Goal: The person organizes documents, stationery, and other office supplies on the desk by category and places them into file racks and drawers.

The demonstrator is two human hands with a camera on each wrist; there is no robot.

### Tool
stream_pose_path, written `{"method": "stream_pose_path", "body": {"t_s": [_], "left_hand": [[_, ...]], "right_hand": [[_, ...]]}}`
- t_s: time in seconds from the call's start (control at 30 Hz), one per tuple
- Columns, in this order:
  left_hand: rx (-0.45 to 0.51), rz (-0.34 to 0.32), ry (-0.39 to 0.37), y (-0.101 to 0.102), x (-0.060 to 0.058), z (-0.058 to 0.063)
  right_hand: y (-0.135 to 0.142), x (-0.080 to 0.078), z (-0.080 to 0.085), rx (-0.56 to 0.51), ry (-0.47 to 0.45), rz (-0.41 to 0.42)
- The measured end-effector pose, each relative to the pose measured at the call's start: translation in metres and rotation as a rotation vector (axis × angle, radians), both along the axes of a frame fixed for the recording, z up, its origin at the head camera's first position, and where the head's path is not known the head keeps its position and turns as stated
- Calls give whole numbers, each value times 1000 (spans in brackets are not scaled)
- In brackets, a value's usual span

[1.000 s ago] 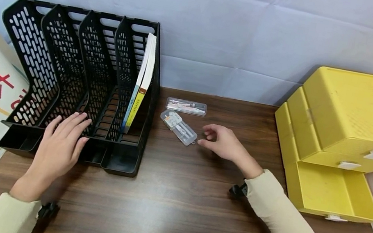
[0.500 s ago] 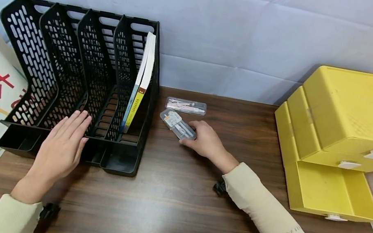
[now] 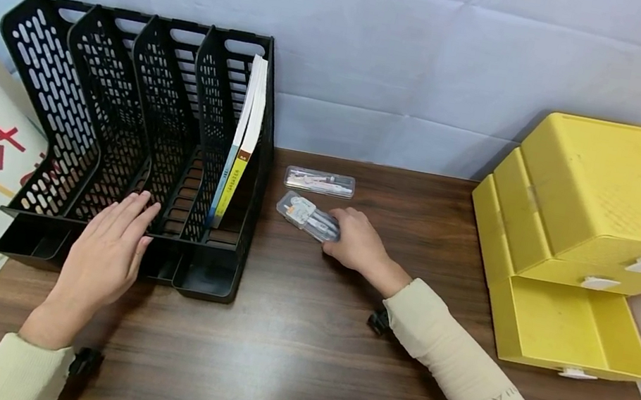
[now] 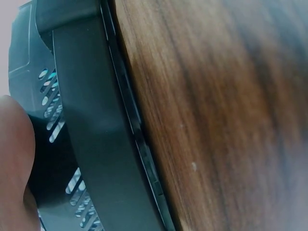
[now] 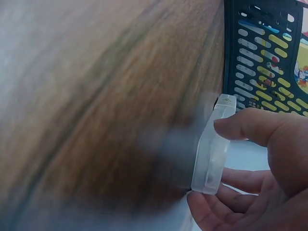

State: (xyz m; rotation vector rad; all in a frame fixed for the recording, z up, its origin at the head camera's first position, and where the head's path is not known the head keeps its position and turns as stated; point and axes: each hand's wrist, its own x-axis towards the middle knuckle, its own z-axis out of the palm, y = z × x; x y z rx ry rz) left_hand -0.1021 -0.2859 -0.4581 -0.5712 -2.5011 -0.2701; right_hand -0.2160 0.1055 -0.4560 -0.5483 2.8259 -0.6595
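My right hand [image 3: 360,241] grips the right end of a clear plastic stationery case [image 3: 306,215] with a pale label; slender tools show inside. In the right wrist view the thumb lies along one side of the case [image 5: 211,151], and fingers curl at the other side. A second clear case [image 3: 320,182] lies flat just behind it on the table. My left hand [image 3: 104,248], fingers straight, rests over the front edge of a black file organizer [image 3: 215,247]. The left wrist view catches only part of that hand beside the organizer's smooth front wall [image 4: 91,120].
Two thin books [image 3: 242,143] stand in the organizer's rightmost slot. At the right is a yellow drawer unit [image 3: 632,183] with its bottom drawer [image 3: 568,326] pulled out. A pale cloth backdrop [image 3: 383,61] hangs behind the brown wooden table [image 3: 278,364].
My right hand has moved left and taken hold of the nearer case, which has turned to lie more level and shifted slightly right. The left hand has hardly moved.
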Motion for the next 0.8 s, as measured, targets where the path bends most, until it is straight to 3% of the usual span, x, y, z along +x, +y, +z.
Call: {"method": "stream_pose_path", "body": {"t_s": [0.37, 0.8], "left_hand": [[-2, 5, -35, -1, -1, 1], [2, 3, -26, -2, 0, 0]], "right_hand": [[16, -2, 5, 6, -65, 13], [42, 0, 25, 1, -174, 45]]}}
